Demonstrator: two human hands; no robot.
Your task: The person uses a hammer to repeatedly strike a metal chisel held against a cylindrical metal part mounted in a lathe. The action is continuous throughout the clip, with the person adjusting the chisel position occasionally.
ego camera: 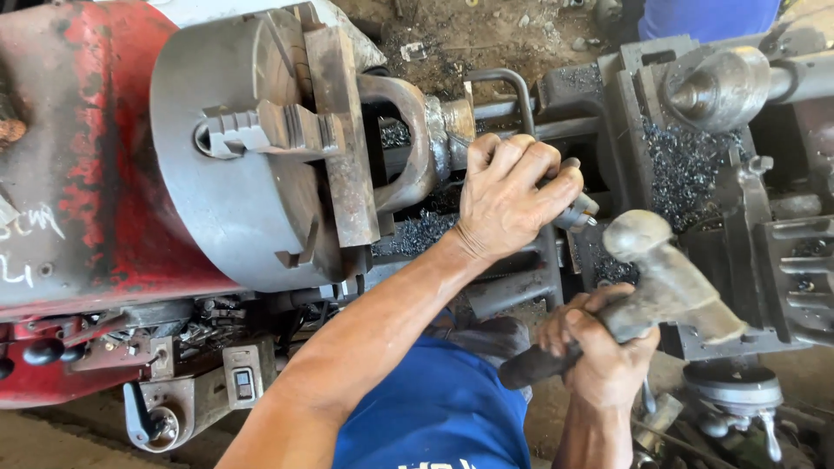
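A big grey lathe chuck [252,148] on a red headstock [78,148] clamps a U-shaped steel yoke [408,139] with a stub end. My left hand [512,195] is wrapped around a small steel punch-like tool [580,208] held against the yoke's stub end. My right hand [595,356] grips the dark handle of a ball-peen hammer [665,282], whose head is raised just right of the left hand.
The lathe carriage and tool post [660,174] are littered with dark metal chips. The tailstock centre [717,87] points in from the upper right. Levers and a switch box [243,382] sit below the headstock. Someone in blue [708,17] stands beyond the machine.
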